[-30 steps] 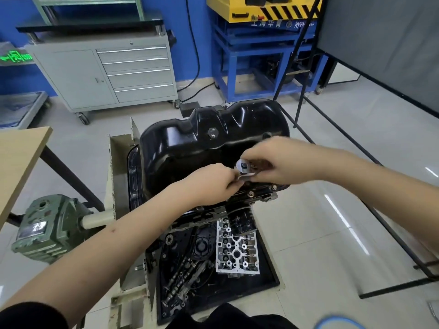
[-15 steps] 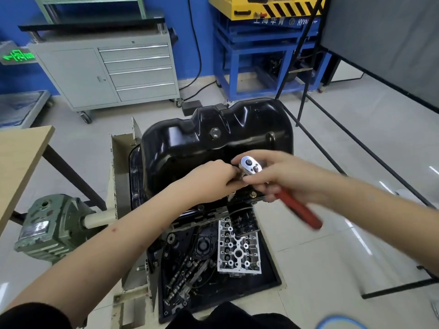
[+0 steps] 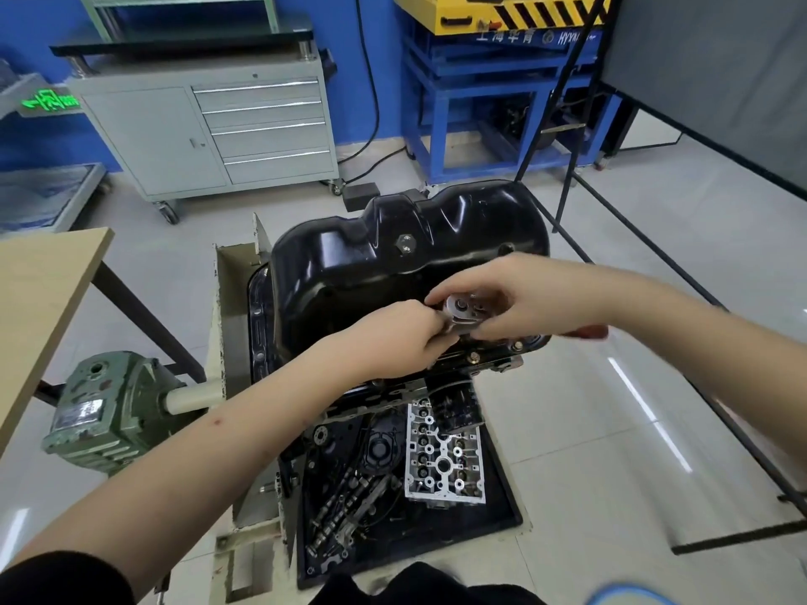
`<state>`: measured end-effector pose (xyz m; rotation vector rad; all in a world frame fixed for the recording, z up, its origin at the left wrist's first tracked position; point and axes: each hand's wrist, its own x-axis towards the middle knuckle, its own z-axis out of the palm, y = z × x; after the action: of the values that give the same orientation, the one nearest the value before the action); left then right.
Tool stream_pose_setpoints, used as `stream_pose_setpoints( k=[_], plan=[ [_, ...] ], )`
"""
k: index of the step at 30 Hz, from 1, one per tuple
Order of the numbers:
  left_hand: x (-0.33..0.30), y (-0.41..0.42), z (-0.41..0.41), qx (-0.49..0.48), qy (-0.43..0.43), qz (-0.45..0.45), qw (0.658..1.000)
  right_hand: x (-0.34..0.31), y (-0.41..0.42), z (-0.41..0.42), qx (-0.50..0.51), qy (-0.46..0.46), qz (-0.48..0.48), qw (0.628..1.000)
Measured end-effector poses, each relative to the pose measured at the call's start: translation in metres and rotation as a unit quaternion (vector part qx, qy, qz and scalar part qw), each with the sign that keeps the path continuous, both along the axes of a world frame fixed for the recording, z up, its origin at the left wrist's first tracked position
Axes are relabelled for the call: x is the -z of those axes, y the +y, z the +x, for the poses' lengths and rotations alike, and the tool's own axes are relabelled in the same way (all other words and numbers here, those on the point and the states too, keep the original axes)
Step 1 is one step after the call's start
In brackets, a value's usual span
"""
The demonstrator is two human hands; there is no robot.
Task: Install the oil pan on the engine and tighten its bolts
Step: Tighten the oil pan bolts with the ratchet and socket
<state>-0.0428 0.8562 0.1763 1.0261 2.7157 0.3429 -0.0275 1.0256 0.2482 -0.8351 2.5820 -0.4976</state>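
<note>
My left hand (image 3: pixel 393 342) pinches ratchet (image 3: pixel 463 310) head mid-frame, right hand (image 3: pixel 528 299) grips it, handle running right over oil pan (image 3: pixel 393 264) flange.

"HYXK" partly legible on blue frame (image 3: pixel 563 37).

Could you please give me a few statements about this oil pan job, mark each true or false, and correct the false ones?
1. The black oil pan sits on the engine. True.
2. The right hand holds a ratchet with a red handle. True.
3. The left hand rests on the wooden table. False: it is at the ratchet head, over the pan's near edge.
4. The grey drawer cabinet stands directly right of the pan. False: it stands behind it, to the left, against the blue wall.
5. A silver cylinder head part lies in the black tray below the pan. True.
</note>
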Motion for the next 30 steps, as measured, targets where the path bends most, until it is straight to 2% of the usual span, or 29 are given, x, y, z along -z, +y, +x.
stream_pose_setpoints(
  k=[1, 3, 6, 9, 11, 17, 22, 26, 28, 30],
  plan=[
    [0.0, 0.001, 0.0, -0.001, 0.005, -0.005, 1.0, -0.004, 0.001, -0.006, -0.03, 0.053, 0.039, 0.997],
    [0.0, 0.001, -0.001, 0.001, 0.0, -0.009, 1.0, -0.009, 0.005, -0.017, -0.028, 0.026, 0.041, 0.998],
    [0.0, -0.002, -0.003, 0.007, -0.018, -0.01, 1.0, 0.001, 0.011, -0.023, 0.004, -0.144, -0.018, 0.989],
    [0.0, 0.0, -0.001, -0.002, -0.005, -0.006, 1.0, 0.018, 0.013, -0.012, 0.07, -0.324, -0.148, 0.932],
    [-0.001, 0.003, 0.001, -0.008, 0.01, -0.014, 1.0, 0.023, 0.014, -0.006, 0.084, -0.361, -0.183, 0.91],
    [-0.001, 0.003, 0.002, -0.041, -0.001, -0.009, 0.999, 0.033, 0.004, 0.014, 0.171, -0.326, -0.329, 0.869],
    [-0.002, 0.006, 0.002, -0.046, -0.018, -0.014, 0.999, 0.043, -0.011, 0.04, 0.284, -0.28, -0.482, 0.78],
    [-0.004, 0.009, 0.006, -0.063, -0.029, -0.017, 0.997, 0.049, -0.036, 0.061, 0.343, -0.259, -0.584, 0.689],
    [-0.008, 0.01, 0.006, -0.083, -0.047, -0.017, 0.995, 0.051, -0.05, 0.066, 0.357, -0.244, -0.609, 0.665],
    [-0.013, 0.012, 0.01, -0.13, -0.086, 0.024, 0.987, 0.051, -0.064, 0.067, 0.376, -0.23, -0.623, 0.647]
  ],
)
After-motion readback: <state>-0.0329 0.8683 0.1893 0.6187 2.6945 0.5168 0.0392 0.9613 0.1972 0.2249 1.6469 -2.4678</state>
